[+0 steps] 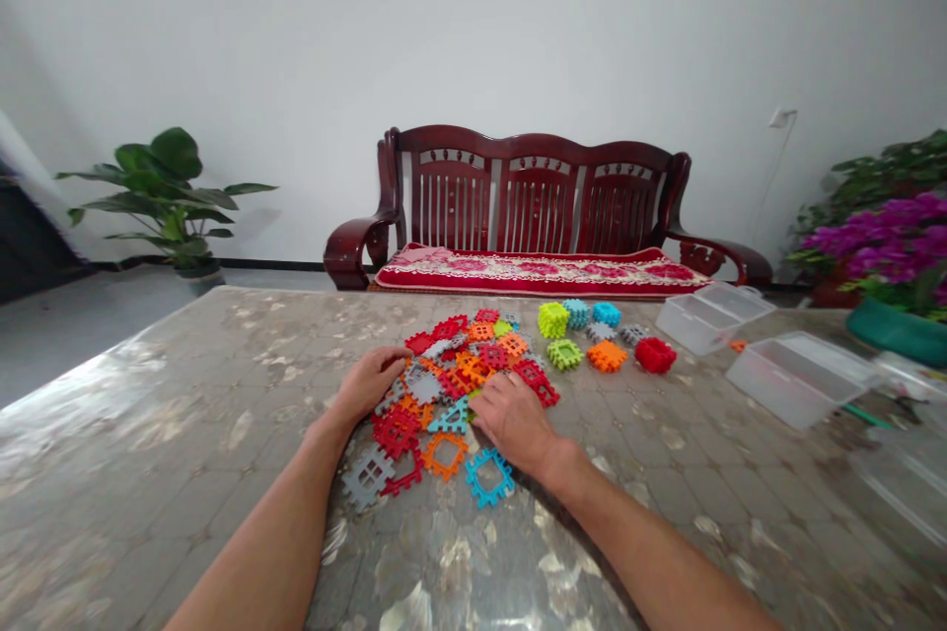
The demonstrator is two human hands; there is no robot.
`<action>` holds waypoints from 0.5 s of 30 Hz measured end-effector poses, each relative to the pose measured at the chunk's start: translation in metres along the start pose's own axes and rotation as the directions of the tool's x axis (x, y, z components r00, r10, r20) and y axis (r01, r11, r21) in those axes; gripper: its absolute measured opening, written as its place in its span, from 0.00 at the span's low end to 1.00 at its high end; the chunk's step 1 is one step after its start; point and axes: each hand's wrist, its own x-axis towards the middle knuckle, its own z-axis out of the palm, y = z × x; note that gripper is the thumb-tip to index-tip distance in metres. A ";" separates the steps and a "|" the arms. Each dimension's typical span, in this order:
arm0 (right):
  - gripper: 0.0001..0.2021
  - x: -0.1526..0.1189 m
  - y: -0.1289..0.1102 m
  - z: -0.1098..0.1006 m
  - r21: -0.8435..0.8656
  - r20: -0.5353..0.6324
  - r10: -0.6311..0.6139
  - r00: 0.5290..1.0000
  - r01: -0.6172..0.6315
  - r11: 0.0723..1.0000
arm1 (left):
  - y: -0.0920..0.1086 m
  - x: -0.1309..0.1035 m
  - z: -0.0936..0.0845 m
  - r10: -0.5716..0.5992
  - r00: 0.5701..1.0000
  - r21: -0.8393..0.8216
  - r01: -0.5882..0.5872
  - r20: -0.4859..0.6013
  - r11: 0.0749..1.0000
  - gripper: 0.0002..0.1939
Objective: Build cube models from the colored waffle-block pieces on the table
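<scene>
A loose pile of flat interlocking pieces (444,455), in red, orange, grey and blue, lies at the middle of the table. My left hand (372,381) rests at the pile's left edge, fingers bent inward; what its fingertips hold, if anything, is hidden. Over the right side of the pile lies my right hand (514,416), its curled fingers touching a green piece (474,404). A blue frame piece (489,478) is just below that hand. Sorted stacks stand to the right: a lime stack (552,319), an orange stack (607,356) and a red stack (655,355).
Clear plastic boxes (799,377) stand at the right of the patterned table (184,414). A flower pot (899,330) with purple flowers is at the far right. Beyond the table is a wooden bench (539,202); a leafy plant (170,192) stands at the left.
</scene>
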 end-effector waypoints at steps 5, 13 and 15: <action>0.07 0.000 -0.004 0.006 -0.029 -0.052 -0.052 0.997 0.050 0.998 | -0.002 0.000 0.001 -0.002 1.000 -0.012 0.002 0.004 1.000 0.23; 0.08 -0.003 -0.005 0.001 0.110 -0.049 0.091 0.995 -0.086 0.990 | -0.004 0.000 0.002 0.006 1.000 -0.024 -0.006 0.002 1.000 0.23; 0.11 -0.003 -0.005 -0.001 0.129 -0.040 0.100 0.994 -0.094 0.987 | -0.005 0.000 0.003 0.007 1.000 -0.021 -0.007 -0.006 1.000 0.23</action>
